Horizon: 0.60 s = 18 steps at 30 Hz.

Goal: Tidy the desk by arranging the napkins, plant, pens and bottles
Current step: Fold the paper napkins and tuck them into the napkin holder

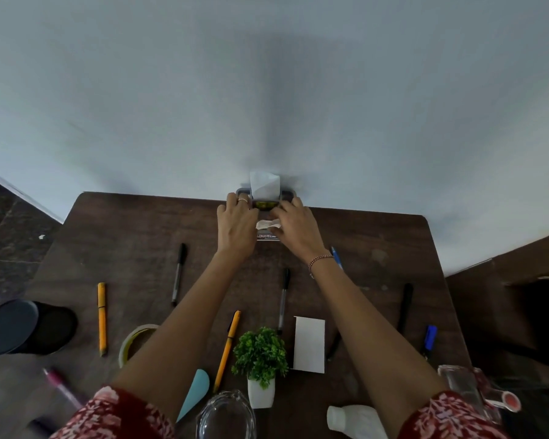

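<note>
Napkin holder (287, 195) at 12 o'clock on desk (124, 236), one sheet (264, 185) standing up in it. Napkin step in hand. Yr L hand (236, 221) grips its left end. R hand (293, 224) reaches the right end, crumpled napkin (267, 224) under thumb; grip unclear. Next, prob: tuck that one in, then fetch flat napkin (309, 343) at 5 o'clock.

The light is soft, dim and cool, with no hard highlights. A broad, fuzzy-edged shadow runs up the wall (140, 90) at twelve o'clock, darkest just above the napkin holder (266, 205). The dark tabletop (124, 236) is matte and shows almost no glare. Small glints show on the glass jar (225, 413) at six o'clock. Wide-angle distortion bends the wall's base and splays the tabletop's sides. The centre is fairly sharp, while the pink pen (62, 388) at eight o'clock and the glass bottle (476, 394) at four o'clock are smeared.
</note>
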### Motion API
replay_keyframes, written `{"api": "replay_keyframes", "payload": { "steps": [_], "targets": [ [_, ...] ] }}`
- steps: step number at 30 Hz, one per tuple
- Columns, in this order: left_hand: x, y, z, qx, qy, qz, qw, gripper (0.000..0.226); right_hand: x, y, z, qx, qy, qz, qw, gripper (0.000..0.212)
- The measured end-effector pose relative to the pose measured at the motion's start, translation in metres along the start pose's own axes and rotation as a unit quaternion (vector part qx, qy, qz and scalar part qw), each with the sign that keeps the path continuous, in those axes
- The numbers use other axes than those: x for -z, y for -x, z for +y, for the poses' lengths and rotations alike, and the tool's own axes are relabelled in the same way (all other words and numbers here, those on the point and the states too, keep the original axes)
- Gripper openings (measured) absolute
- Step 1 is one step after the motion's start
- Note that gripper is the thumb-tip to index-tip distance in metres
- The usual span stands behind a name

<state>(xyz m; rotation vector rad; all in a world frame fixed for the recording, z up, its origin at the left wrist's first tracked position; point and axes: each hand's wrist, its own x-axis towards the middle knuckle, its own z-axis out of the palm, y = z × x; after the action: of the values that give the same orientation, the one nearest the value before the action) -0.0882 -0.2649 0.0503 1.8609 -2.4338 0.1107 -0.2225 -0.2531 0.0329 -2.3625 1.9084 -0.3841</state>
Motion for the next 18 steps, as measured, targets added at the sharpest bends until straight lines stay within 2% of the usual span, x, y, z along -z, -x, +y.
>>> {"api": "replay_keyframes", "payload": {
  "steps": [3, 6, 12, 18],
  "targets": [
    [0.002, 0.013, 0.000, 0.028, 0.044, 0.034, 0.998, 0.024, 0.007, 0.014, 0.000, -0.029, -0.043, 0.034, 0.998, 0.033],
    [0.009, 0.032, 0.009, 0.047, 0.092, 0.031, 0.994, 0.034, 0.011, 0.038, -0.001, -0.072, -0.095, 0.061, 0.991, 0.031],
    [0.011, 0.083, 0.040, 0.065, 0.196, -0.021, 0.978, 0.035, 0.010, 0.105, -0.005, -0.165, -0.189, 0.086, 0.964, 0.024],
    [0.001, 0.130, 0.073, 0.098, 0.352, -0.120, 0.923, 0.028, 0.003, 0.166, -0.010, -0.274, -0.237, 0.047, 0.931, 0.025]
  ]
}}
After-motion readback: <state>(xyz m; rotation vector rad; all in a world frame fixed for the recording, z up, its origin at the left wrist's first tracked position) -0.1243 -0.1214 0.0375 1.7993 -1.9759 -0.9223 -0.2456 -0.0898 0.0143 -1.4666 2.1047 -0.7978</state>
